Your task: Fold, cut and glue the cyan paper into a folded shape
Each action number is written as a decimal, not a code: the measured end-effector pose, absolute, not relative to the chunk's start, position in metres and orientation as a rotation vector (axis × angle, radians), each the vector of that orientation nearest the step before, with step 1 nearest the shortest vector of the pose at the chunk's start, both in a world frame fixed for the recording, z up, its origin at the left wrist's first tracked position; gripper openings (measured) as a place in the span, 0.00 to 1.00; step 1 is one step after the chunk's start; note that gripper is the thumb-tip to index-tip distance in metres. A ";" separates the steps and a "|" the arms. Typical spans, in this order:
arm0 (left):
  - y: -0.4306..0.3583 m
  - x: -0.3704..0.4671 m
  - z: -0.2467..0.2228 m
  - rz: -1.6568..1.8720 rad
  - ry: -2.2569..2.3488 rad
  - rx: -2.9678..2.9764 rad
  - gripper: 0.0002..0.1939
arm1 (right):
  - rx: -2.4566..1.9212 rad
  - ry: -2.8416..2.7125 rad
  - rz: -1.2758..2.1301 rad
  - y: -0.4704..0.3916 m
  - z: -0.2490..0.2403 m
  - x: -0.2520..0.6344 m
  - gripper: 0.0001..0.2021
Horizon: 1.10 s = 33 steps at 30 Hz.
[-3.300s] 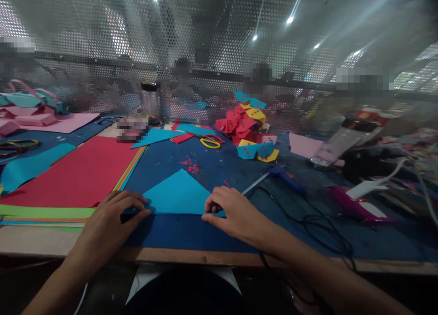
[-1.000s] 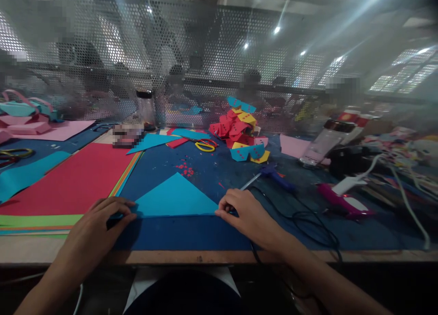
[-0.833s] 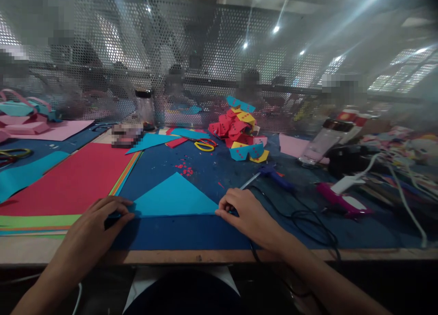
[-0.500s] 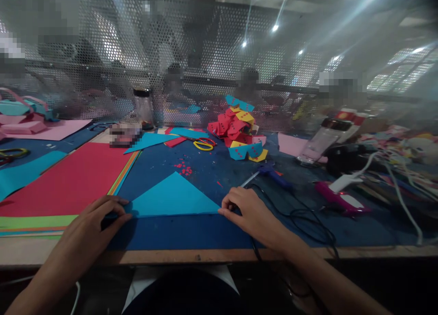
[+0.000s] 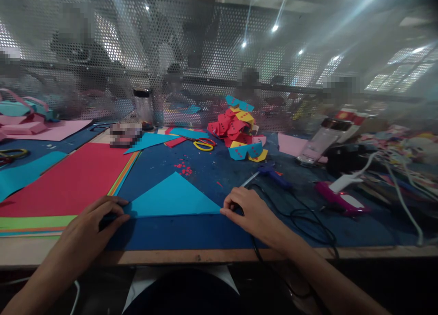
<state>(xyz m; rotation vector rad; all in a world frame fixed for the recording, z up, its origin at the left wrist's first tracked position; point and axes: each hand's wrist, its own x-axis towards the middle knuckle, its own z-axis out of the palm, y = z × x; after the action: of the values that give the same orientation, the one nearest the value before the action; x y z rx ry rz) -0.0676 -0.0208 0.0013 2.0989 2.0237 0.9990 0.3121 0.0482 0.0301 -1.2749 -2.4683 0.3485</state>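
Observation:
A sheet of blue paper point(image 5: 174, 197), folded into a triangle, lies flat on the blue table mat with its peak pointing away from me. At its left corner my left hand point(image 5: 102, 217) is closed, thumb and fingertips on the paper. My right hand point(image 5: 244, 207) pinches the right corner, its fingers curled. Both corner tips are partly covered by the fingers. Beyond the peak lie small red paper scraps point(image 5: 184, 169). Left of the triangle, a stack of coloured sheets with a red sheet point(image 5: 73, 173) on top reaches under my left wrist.
Scissors with yellow handles point(image 5: 203, 144) lie beyond the scraps, near a pile of dotted folded paper pieces point(image 5: 236, 125). To the right are a blue glue gun point(image 5: 275, 175) with a black cable, a magenta power strip point(image 5: 342, 198) and a clear bottle point(image 5: 320, 141). Perforated metal screen point(image 5: 205, 45) behind.
Both hands have shifted very slightly outward at the corners, the left one leftward and the right one rightward. The triangle stays in place.

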 end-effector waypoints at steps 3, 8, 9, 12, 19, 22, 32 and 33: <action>-0.021 -0.068 0.001 0.986 2.028 2.096 0.30 | -1.275 -2.440 0.387 0.048 0.032 0.312 0.09; -0.020 -0.071 -0.001 0.964 2.000 2.099 0.31 | -1.260 -2.392 0.523 0.047 0.036 0.313 0.19; -0.020 -0.072 -0.002 0.967 1.995 2.101 0.31 | -1.252 -2.387 0.536 0.047 0.036 0.314 0.20; -0.020 -0.072 -0.002 0.963 2.004 2.091 0.33 | -1.254 -2.381 0.532 0.047 0.035 0.315 0.15; -0.020 -0.070 0.003 0.907 2.029 2.070 0.33 | -1.272 -2.403 0.514 0.047 0.032 0.317 0.05; -0.020 -0.069 0.004 0.916 2.031 2.052 0.32 | -1.280 -2.399 0.500 0.048 0.032 0.317 0.05; -0.020 -0.072 0.000 0.900 2.035 2.012 0.31 | -1.235 -2.409 0.483 0.050 0.027 0.319 0.06; -0.020 -0.072 -0.001 0.898 2.036 2.010 0.31 | -1.226 -2.408 0.484 0.051 0.026 0.319 0.06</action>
<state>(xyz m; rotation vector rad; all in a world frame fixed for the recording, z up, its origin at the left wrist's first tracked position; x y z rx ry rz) -0.0721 -0.0198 -0.0009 2.0098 2.0363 0.8984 0.3189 0.0508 0.0262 -1.2256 -2.4078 0.4841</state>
